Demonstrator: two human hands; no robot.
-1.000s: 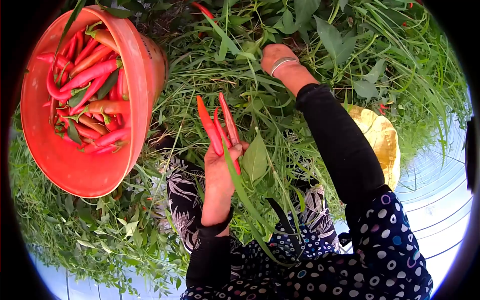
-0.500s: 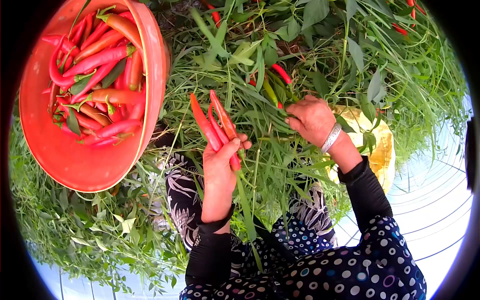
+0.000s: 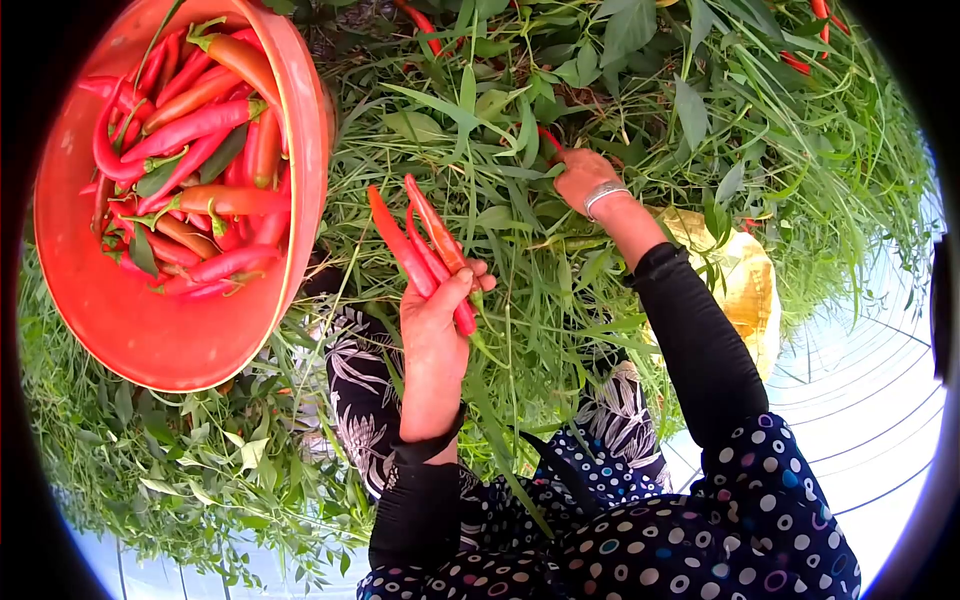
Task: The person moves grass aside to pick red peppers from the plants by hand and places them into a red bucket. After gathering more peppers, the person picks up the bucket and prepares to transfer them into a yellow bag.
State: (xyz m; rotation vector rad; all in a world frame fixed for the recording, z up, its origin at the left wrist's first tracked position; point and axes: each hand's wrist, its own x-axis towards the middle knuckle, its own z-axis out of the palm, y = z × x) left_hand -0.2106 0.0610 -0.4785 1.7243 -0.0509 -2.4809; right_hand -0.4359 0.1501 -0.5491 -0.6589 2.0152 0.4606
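My left hand (image 3: 436, 318) is closed around three red chili peppers (image 3: 412, 255), their tips pointing up and away from me and their stems low by the palm. Further out to the right, my right hand (image 3: 588, 182), with a silver bracelet at its wrist, reaches into the green plants. Its fingers are bent and pressed together at the lower end of another red chili pepper (image 3: 550, 141); leaves and the hand itself partly cover the fingertips. At the upper left, an orange-red bucket (image 3: 160, 345) holds several picked red and orange chili peppers (image 3: 205, 125).
Grass and pepper leaves (image 3: 490, 110) spread all around. Other red peppers (image 3: 425, 30) hang among the foliage at the top. A yellow sack (image 3: 745, 285) lies right of my right forearm. Pale sheeting (image 3: 860, 390) covers the ground at the right.
My right hand has moved up and left through the leaves to a red chili pepper. My left hand has shifted slightly left, still holding its peppers.
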